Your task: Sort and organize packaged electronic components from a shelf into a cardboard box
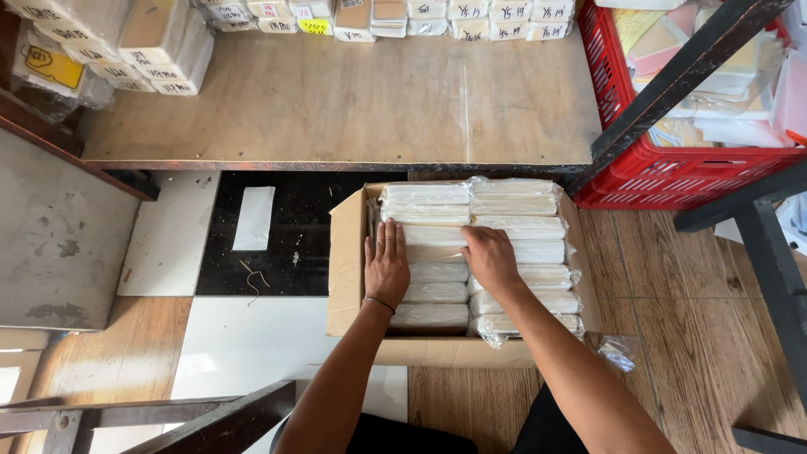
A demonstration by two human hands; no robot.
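Observation:
An open cardboard box (346, 261) sits on the floor, filled with two rows of clear plastic-wrapped white packets (513, 206). My left hand (387, 267) lies flat, palm down, on the left row near the box's left wall, a thin band on its wrist. My right hand (490, 256) presses palm down on the packets in the middle of the right row. Both hands rest on top of the packets; neither is closed around one.
A low wooden shelf (336, 101) lies beyond the box, with labelled packet stacks (160, 42) along its back edge. A red plastic crate (672, 168) of packets stands at right under a dark metal frame (756, 219). A white envelope (254, 217) lies on the black tile.

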